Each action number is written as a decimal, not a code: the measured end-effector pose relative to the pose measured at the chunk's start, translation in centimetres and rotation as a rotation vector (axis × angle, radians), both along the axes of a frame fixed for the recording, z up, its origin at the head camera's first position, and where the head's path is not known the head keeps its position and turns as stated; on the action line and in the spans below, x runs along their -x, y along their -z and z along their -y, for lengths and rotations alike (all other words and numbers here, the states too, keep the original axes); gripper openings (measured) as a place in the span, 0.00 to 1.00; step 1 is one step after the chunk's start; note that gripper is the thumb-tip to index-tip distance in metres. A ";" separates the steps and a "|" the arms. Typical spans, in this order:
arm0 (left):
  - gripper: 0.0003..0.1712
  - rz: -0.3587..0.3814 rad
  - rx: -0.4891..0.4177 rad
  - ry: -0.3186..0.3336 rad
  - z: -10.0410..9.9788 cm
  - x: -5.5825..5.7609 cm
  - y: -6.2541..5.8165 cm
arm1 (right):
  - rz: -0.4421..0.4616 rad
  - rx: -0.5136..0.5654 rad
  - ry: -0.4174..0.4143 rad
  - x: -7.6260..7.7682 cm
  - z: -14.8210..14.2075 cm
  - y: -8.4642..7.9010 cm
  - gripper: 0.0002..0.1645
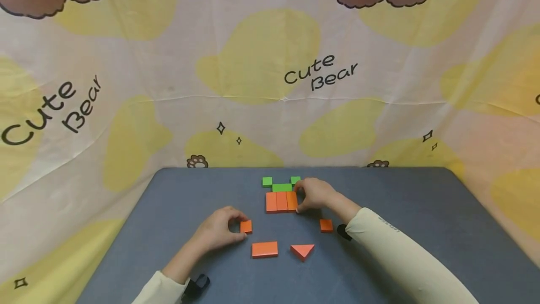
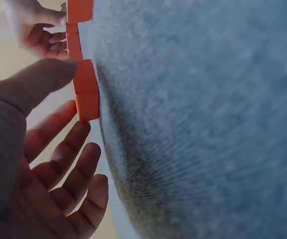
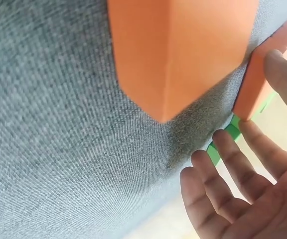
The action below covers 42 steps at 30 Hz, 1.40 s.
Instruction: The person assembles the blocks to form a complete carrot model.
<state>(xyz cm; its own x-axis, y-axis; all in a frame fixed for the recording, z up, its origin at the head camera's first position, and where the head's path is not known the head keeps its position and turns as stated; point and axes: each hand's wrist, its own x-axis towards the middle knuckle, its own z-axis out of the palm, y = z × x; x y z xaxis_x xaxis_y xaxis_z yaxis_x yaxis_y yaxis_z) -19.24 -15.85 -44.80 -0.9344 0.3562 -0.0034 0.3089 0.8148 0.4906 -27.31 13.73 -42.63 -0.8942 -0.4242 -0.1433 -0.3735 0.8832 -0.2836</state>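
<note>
My left hand pinches a small orange block between thumb and fingertips at the left. In the left wrist view the block stands on the table, thumb on one end and fingertips at the other. My right hand pinches the rightmost orange rectangular block, at the end of a row of three. In the right wrist view its thumb and index fingertip are at opposite ends of that block. Behind the row lie a green rectangular block and a small green block; another green block sits beside my right fingers.
Nearer the front of the dark grey table lie an orange rectangular block and an orange triangular block. A small orange block rests near the right wrist. A patterned cloth hangs behind the table's far edge.
</note>
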 end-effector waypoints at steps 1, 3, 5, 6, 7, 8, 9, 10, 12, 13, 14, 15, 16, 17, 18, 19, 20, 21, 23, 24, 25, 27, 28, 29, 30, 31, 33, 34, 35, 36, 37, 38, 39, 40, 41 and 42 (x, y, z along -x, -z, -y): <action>0.18 -0.001 0.003 0.003 0.0 0.0 0.0 | -0.001 0.001 -0.004 0.0 0.0 0.0 0.33; 0.17 -0.006 0.004 0.007 -0.1 -0.1 0.1 | -0.001 0.003 -0.014 0.1 -0.1 -0.1 0.32; 0.17 -0.012 0.001 0.008 -0.2 -0.1 0.0 | 0.003 0.004 -0.019 0.0 -0.1 -0.1 0.32; 0.16 -0.013 0.000 0.010 -0.3 -0.1 0.0 | 0.005 0.004 -0.020 0.0 -0.1 -0.1 0.32; 0.16 -0.016 0.000 0.012 -0.4 -0.1 0.0 | 0.007 0.006 -0.019 0.0 -0.1 -0.1 0.32; 0.16 -0.019 0.000 0.014 -0.4 -0.1 0.0 | 0.009 0.007 -0.018 0.0 -0.1 -0.1 0.32; 0.16 -0.020 0.001 0.016 -0.5 -0.1 0.0 | 0.008 0.006 -0.016 0.0 -0.2 -0.1 0.32; 0.16 -0.022 0.004 0.017 -0.6 0.0 0.1 | 0.007 0.006 -0.017 0.0 -0.2 -0.1 0.32; 0.15 -0.032 0.013 0.018 -0.7 0.1 0.1 | 0.005 0.010 -0.016 0.0 -0.2 0.0 0.32; 0.15 -0.038 0.012 0.020 -0.9 0.2 0.2 | 0.003 0.012 -0.015 0.0 -0.2 0.0 0.32; 0.15 -0.045 0.013 0.022 -1.0 0.3 0.2 | 0.002 0.016 -0.016 -0.1 -0.3 0.1 0.32; 0.15 -0.050 0.011 0.024 -1.2 0.4 0.2 | 0.001 0.020 -0.015 -0.1 -0.3 0.1 0.32; 0.15 -0.057 0.008 0.026 -1.4 0.5 0.2 | 0.003 0.026 -0.014 -0.1 -0.3 0.1 0.32; 0.15 -0.066 0.005 0.030 -1.6 0.6 0.2 | 0.005 0.031 -0.012 -0.1 -0.4 0.1 0.32; 0.15 -0.073 0.000 0.036 -1.9 0.6 0.2 | 0.005 0.036 -0.013 -0.1 -0.4 0.2 0.32; 0.15 -0.077 -0.007 0.043 -2.1 0.7 0.2 | 0.006 0.042 -0.014 -0.1 -0.4 0.2 0.32; 0.15 -0.083 -0.009 0.048 -2.4 0.8 0.1 | 0.009 0.049 -0.014 -0.2 -0.5 0.2 0.32; 0.15 -0.087 -0.010 0.050 -2.7 0.8 0.1 | 0.010 0.054 -0.014 -0.2 -0.5 0.2 0.32; 0.14 -0.092 -0.012 0.058 -3.2 1.0 0.0 | 0.012 0.060 -0.014 -0.2 -0.6 0.3 0.32; 0.14 -0.093 -0.011 0.059 -3.4 1.1 0.0 | 0.014 0.063 -0.013 -0.2 -0.6 0.3 0.32; 0.14 -0.095 -0.007 0.062 -3.6 1.2 0.0 | 0.014 0.066 -0.012 -0.3 -0.6 0.3 0.32; 0.14 -0.102 0.002 0.072 -4.1 1.4 -0.1 | 0.013 0.067 -0.007 -0.4 -0.8 0.3 0.32; 0.14 -0.102 0.005 0.078 -4.3 1.5 -0.2 | 0.011 0.069 -0.005 -0.5 -0.9 0.3 0.32; 0.15 -0.099 0.007 0.083 -4.5 1.6 -0.2 | 0.011 0.073 -0.005 -0.6 -1.0 0.3 0.31; 0.15 -0.097 0.011 0.089 -4.7 1.7 -0.2 | 0.008 0.078 -0.005 -0.7 -1.1 0.3 0.31; 0.15 -0.095 0.016 0.095 -4.9 1.8 -0.2 | 0.005 0.081 -0.009 -0.9 -1.3 0.2 0.30; 0.15 -0.080 0.019 0.102 -5.3 2.0 -0.3 | 0.000 0.097 -0.025 -1.2 -1.6 0.1 0.27; 0.15 -0.072 0.021 0.107 -5.4 2.1 -0.4 | -0.002 0.105 -0.033 -1.4 -1.8 0.0 0.25; 0.15 -0.067 0.025 0.112 -5.6 2.1 -0.4 | -0.001 0.118 -0.042 -1.6 -2.0 -0.2 0.23; 0.15 -0.067 0.030 0.119 -5.8 2.2 -0.4 | -0.002 0.126 -0.053 -1.8 -2.2 -0.3 0.22; 0.16 -0.069 0.034 0.128 -6.0 2.3 -0.4 | -0.001 0.132 -0.063 -2.1 -2.5 -0.4 0.20; 0.16 -0.072 0.035 0.137 -6.1 2.4 -0.3 | 0.000 0.141 -0.074 -2.4 -2.8 -0.5 0.19; 0.16 -0.077 0.037 0.147 -6.2 2.5 -0.3 | 0.004 0.146 -0.082 -2.6 -3.1 -0.6 0.18; 0.16 -0.087 0.040 0.155 -6.4 2.7 -0.2 | 0.005 0.151 -0.088 -2.9 -3.4 -0.6 0.18; 0.16 -0.094 0.043 0.159 -6.5 2.7 -0.2 | 0.006 0.155 -0.098 -3.2 -3.7 -0.7 0.17; 0.15 -0.102 0.044 0.164 -6.5 2.8 -0.2 | 0.004 0.157 -0.107 -3.5 -4.0 -0.7 0.17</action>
<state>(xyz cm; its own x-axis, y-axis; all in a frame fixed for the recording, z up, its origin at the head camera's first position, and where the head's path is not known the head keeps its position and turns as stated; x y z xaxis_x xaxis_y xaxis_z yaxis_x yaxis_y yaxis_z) -22.09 -9.31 -44.65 -0.8601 0.5054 0.0697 0.4858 0.7695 0.4146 -23.82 17.76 -41.92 -0.8423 -0.5343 -0.0715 -0.4616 0.7834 -0.4162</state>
